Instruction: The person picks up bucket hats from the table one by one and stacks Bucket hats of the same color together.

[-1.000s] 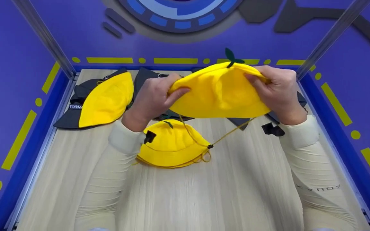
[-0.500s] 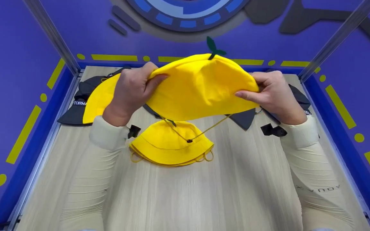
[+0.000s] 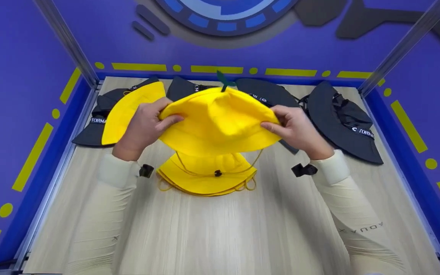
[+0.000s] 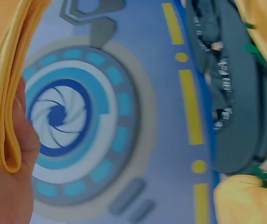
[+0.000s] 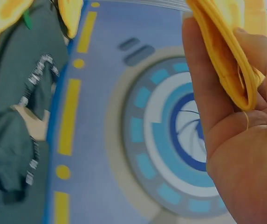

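Note:
A yellow bucket hat [image 3: 201, 126] with a green sprout on its crown hangs folded between both hands, above the table. My left hand [image 3: 145, 124] pinches its left end, thumb on the near side. At the right end my right hand [image 3: 294, 128] grips it between thumb and fingers. Both wrist views show the folded brim [image 4: 10, 107] held in the fingers, the right one with the doubled edge [image 5: 238, 74] turned up. A chin cord with a black toggle [image 3: 217, 173] dangles below. Beneath it lies a stack of folded yellow hats [image 3: 204, 185], partly hidden by the held one.
Along the back lie dark bucket hats: one at the right [image 3: 342, 122], others behind the held hat [image 3: 269, 93] and at the left [image 3: 90, 135]. Another yellow hat [image 3: 132, 110] rests on the left one. Purple walls [image 3: 189, 53] enclose the wooden table [image 3: 220, 236].
Both hands have carried the held hat left and, in the last half second, down towards the yellow stack. The hat now overlaps the stack's top in the head view.

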Demonstrator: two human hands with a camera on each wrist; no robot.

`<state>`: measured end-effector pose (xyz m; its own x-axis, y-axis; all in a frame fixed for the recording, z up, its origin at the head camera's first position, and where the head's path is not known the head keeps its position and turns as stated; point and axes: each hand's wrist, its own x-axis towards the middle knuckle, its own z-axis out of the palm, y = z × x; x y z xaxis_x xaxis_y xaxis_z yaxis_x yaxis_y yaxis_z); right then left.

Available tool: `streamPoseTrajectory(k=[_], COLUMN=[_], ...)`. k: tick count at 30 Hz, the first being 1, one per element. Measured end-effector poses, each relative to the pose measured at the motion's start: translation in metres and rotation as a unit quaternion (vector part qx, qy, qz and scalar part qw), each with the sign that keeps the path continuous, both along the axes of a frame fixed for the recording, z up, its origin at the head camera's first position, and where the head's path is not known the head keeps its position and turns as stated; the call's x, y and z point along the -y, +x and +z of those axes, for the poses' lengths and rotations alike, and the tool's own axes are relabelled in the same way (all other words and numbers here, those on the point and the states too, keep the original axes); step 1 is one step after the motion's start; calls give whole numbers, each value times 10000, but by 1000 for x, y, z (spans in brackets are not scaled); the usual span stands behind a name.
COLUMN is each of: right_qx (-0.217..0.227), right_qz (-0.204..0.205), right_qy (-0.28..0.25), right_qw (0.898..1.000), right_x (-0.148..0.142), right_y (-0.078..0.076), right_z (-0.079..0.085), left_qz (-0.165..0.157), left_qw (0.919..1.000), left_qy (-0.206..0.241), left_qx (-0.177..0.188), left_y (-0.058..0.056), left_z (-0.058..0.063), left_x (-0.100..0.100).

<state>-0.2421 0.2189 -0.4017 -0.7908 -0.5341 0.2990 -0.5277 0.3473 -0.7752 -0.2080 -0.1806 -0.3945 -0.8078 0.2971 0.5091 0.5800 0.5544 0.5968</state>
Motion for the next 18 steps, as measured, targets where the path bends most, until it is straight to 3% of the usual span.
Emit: streamPoseTrajectory(k=[4, 8, 14, 18], right_qx=[628, 1014, 1533, 1951], right_qz=[17, -149, -377, -413], right_qy=[-250, -272, -60, 211], right_qw=[9977, 9944, 9874, 9797], right_x=[3, 4, 10, 13], right_y=[-3, -4, -2, -2], right_z=[-25, -48, -79, -99], left_qz=[28, 122, 456, 641], left_qw=[9931, 9759, 9522, 9286], left_qy=[366, 578, 500, 344], left_qx=[1116, 2102, 2980, 3639], left_y=[1, 4, 10, 12], left_z=[-26, -50, -78, -95], left_x=[11, 17, 26, 31])
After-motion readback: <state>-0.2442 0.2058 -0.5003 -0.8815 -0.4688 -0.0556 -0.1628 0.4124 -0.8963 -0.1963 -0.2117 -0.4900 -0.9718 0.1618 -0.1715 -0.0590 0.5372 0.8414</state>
